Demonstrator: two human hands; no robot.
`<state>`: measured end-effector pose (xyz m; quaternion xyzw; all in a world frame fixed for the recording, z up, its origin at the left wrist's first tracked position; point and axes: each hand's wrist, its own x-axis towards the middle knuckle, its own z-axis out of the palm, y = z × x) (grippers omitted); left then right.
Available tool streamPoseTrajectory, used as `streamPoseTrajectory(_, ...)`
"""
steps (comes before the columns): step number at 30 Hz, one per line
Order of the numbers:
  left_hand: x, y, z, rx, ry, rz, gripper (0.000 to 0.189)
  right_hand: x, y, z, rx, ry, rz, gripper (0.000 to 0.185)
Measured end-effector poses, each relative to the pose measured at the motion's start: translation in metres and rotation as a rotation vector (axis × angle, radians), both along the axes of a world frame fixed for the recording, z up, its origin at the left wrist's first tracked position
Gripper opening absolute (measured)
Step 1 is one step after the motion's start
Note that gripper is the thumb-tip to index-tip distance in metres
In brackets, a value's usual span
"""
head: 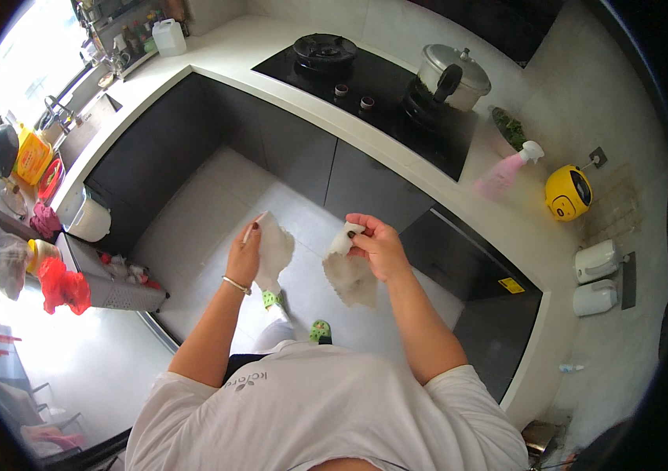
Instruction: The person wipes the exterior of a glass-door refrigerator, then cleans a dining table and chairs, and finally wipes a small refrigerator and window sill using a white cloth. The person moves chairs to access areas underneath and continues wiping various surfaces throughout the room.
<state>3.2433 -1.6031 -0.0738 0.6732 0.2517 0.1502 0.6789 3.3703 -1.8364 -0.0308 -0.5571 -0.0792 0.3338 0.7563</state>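
Observation:
Above the tiled floor, my left hand [244,253] grips a thin whitish cloth or paper sheet [275,244] that hangs down with a ragged edge. To the right, my right hand [376,244] pinches the bunched top of another such sheet [349,277], which looks stained and hangs below the fingers. The two pieces are apart. Whether they are cloth or paper towel I cannot tell. On the counter beyond stand a pink spray bottle [502,173] with a white trigger head and a black glass gas hob [387,106] bearing a metal pressure cooker [457,76].
A yellow appliance [568,193] and white kettles [598,261] stand along the right-hand counter [558,294]. The sink [89,120] is at the upper left. Below it are a white bin [88,218] and a cart [116,288] with a red bag [63,285].

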Motion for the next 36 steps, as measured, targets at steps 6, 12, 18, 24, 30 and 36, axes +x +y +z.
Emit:
streamPoseTrajectory(6,0.052,-0.015,0.034,0.184,-0.154,-0.506,0.040,0.024,0.047,0.002,-0.067,0.006,-0.037,0.021)
streamPoseTrajectory(12,0.081,0.029,0.029,-0.143,-0.288,-0.605,0.056,0.044,0.119,0.020,-0.198,-0.052,-0.122,0.021)
streamPoseTrajectory(18,0.108,0.099,0.005,-0.380,-0.146,-0.537,0.034,0.066,0.168,0.042,-0.136,-0.011,0.128,0.026)
streamPoseTrajectory(24,0.108,0.196,0.019,-0.304,-0.100,-0.362,0.018,0.090,0.188,0.075,-0.738,-0.540,0.350,0.028)
streamPoseTrajectory(30,0.083,0.253,0.069,-0.094,-0.138,-0.315,0.021,0.101,0.236,0.066,-0.728,-0.793,0.476,0.017)
streamPoseTrajectory(36,0.033,0.267,0.107,0.150,0.194,-0.138,0.025,0.092,0.288,0.064,-0.415,-0.755,0.802,0.016)
